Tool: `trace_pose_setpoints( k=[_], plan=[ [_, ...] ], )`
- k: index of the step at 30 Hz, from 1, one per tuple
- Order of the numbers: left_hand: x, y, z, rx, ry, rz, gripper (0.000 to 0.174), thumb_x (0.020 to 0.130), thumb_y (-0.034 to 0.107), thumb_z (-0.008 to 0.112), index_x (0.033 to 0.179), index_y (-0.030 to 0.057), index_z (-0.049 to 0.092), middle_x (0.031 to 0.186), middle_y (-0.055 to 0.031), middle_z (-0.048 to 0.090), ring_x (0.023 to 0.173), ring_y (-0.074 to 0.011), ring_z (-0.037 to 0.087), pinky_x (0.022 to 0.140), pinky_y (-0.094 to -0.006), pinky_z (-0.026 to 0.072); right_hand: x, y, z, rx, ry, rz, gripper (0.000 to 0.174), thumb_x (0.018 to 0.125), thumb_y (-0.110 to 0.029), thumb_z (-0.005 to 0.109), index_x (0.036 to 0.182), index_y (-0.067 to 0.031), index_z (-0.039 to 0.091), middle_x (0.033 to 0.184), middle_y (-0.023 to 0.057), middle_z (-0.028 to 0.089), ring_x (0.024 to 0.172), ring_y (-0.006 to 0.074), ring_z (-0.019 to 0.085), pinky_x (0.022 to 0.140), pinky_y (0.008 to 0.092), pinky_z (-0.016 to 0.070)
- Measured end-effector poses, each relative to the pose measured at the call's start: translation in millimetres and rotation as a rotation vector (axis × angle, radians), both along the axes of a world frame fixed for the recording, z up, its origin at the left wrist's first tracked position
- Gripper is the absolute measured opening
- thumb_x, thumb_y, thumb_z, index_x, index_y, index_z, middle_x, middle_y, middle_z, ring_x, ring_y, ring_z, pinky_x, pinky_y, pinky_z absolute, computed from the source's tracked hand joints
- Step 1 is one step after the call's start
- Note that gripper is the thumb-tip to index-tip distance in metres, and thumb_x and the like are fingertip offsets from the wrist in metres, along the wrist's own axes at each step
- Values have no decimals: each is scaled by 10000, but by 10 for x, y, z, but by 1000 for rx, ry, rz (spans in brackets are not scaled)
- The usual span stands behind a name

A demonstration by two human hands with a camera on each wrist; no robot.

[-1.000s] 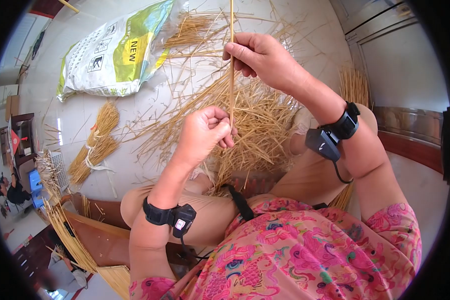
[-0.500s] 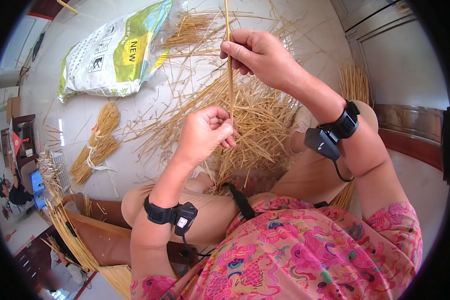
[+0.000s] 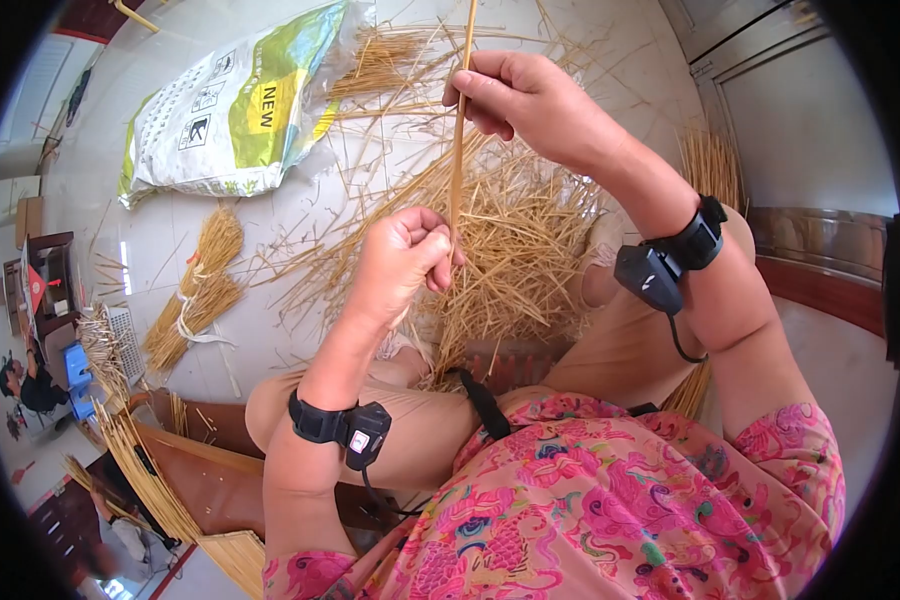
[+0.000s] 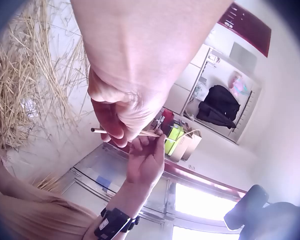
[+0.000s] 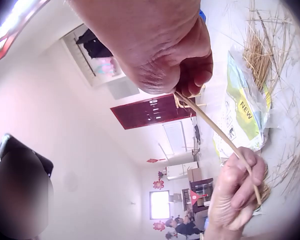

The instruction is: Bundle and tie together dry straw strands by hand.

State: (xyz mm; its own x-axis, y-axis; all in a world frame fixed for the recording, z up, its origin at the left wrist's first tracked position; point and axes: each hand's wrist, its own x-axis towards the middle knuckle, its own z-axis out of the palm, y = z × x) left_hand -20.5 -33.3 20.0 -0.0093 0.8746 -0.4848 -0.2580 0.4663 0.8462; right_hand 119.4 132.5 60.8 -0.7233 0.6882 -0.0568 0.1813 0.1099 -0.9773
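A single straw stalk (image 3: 459, 150) stands nearly upright in the head view, stretched between both hands over a straw pile (image 3: 515, 250). My left hand (image 3: 405, 258) pinches its lower end between thumb and fingers. Higher up, my right hand (image 3: 520, 95) pinches the stalk, whose top runs out of view. The left wrist view shows the stalk's cut end (image 4: 94, 130) poking out past the left fingers. In the right wrist view the stalk (image 5: 215, 127) slants down from the right fingertips to the left hand (image 5: 237, 187).
A white and green bag (image 3: 210, 110) lies on the tiled floor at upper left. Below it is a tied straw bundle (image 3: 205, 275). More straw (image 3: 710, 165) stands by the metal cabinet (image 3: 820, 140) at right. A wooden bench (image 3: 200, 480) is at lower left.
The stalk's upper end has swung left, then right, so it now leans slightly right. Both hands have risen a little, the left also shifting slightly left; both keep their pinch.
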Motion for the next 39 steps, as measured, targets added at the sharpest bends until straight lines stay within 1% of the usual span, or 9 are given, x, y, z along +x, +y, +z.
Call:
trace_pose_setpoints(
  k=[5, 7, 10, 13, 20, 25, 32, 35, 39],
  plan=[
    [-19, 9, 49, -18, -107, 16, 158, 860, 88, 552, 961, -34, 547, 750, -125, 641, 510, -71, 539, 450, -175, 415, 39, 64, 11, -55, 12, 32, 273, 961, -226, 466, 904, -16, 631, 671, -24, 529, 615, 50, 476, 534, 205, 409],
    [-10, 15, 87, -24, -99, 1, 169, 858, 89, 561, 970, -37, 548, 754, -127, 643, 522, -73, 550, 465, -174, 426, 39, 63, 16, -64, 12, 20, 271, 960, -223, 468, 908, -13, 632, 673, -21, 528, 614, 50, 472, 534, 205, 408],
    [-5, 16, 115, -12, -82, -16, 171, 853, 87, 577, 969, -36, 554, 760, -125, 645, 540, -74, 564, 486, -176, 444, 43, 74, 10, -41, -25, 55, 299, 971, -270, 463, 914, -21, 618, 730, -30, 540, 663, 37, 493, 578, 193, 420],
    [-13, 19, 119, -21, -74, -21, 157, 846, 81, 585, 954, -31, 564, 764, -118, 647, 552, -73, 573, 502, -179, 458, 19, 57, 11, -41, 3, 36, 265, 957, -217, 477, 906, -8, 633, 661, -15, 527, 611, 52, 476, 536, 208, 412],
    [-24, 11, 94, -26, -31, -12, 111, 843, 75, 583, 909, -15, 581, 762, -102, 647, 559, -68, 568, 505, -185, 456, 6, 23, 6, -22, 19, 31, 261, 953, -206, 481, 906, -3, 637, 662, -7, 545, 611, 57, 495, 549, 211, 434],
    [-37, 1, 34, -34, -32, -24, 103, 845, 85, 570, 900, -2, 584, 753, -81, 641, 557, -62, 542, 505, -176, 428, 9, 4, 1, -14, 20, 46, 258, 950, -198, 483, 910, 5, 638, 667, 1, 556, 624, 61, 516, 560, 216, 452],
    [-43, 4, 16, -68, -65, -14, 98, 852, 104, 558, 896, 21, 583, 767, -69, 643, 551, -40, 523, 498, -161, 412, -3, 15, -21, -135, 141, 84, 264, 964, -195, 458, 964, 13, 621, 741, 31, 582, 650, 86, 543, 614, 233, 495],
    [-46, 9, 35, -74, -145, 22, 96, 854, 104, 554, 899, 23, 579, 777, -71, 645, 560, -32, 535, 498, -157, 419, 7, 34, -31, -174, 167, 87, 277, 971, -201, 442, 980, 14, 617, 771, 40, 584, 668, 92, 549, 629, 236, 500],
    [-56, 11, 81, -53, -177, -5, 150, 860, 114, 553, 956, 3, 584, 782, -74, 645, 574, -35, 556, 505, -157, 437, 17, 41, -19, -193, 144, 69, 289, 975, -207, 431, 985, 13, 618, 781, 43, 580, 683, 93, 547, 636, 238, 499]
  ],
)
